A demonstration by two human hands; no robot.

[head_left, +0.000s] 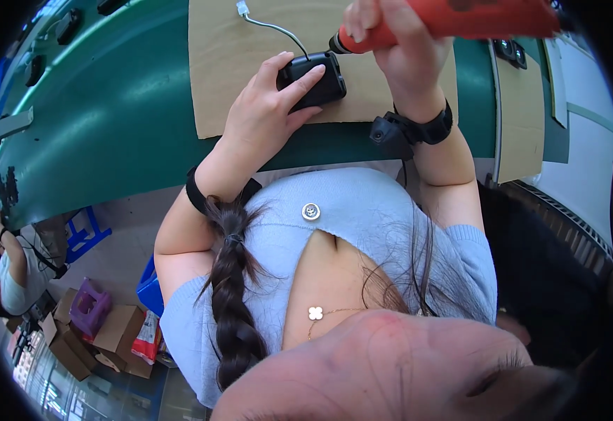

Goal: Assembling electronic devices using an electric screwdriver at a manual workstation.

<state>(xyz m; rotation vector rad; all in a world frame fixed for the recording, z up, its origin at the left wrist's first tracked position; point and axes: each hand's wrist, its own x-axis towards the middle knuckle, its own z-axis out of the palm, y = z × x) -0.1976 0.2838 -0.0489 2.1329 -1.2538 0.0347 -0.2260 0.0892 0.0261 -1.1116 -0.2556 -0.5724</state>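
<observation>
- Gripping with the left hand (268, 95) a black, round-cornered plastic housing (331, 85), over a tan, flat cardboard sheet (236, 98) on a green, smooth-topped table (96, 133)
- Wrapping the right hand (410, 52) round a red, barrel-shaped power screwdriver (482, 19), with tip at or just above the housing's far right corner
- Done, to judge by looks: housing closed up, with a thin, pale, flexible cable (282, 30) led out to a small white plastic connector (242, 8)
- Left, probably: work at this corner; cannot tell about other corners, partly under the fingers
- Pointing away from the person with the cable edge
- Running roughly side to side with the long axis, right end slightly farther off; left end hidden by fingers
</observation>
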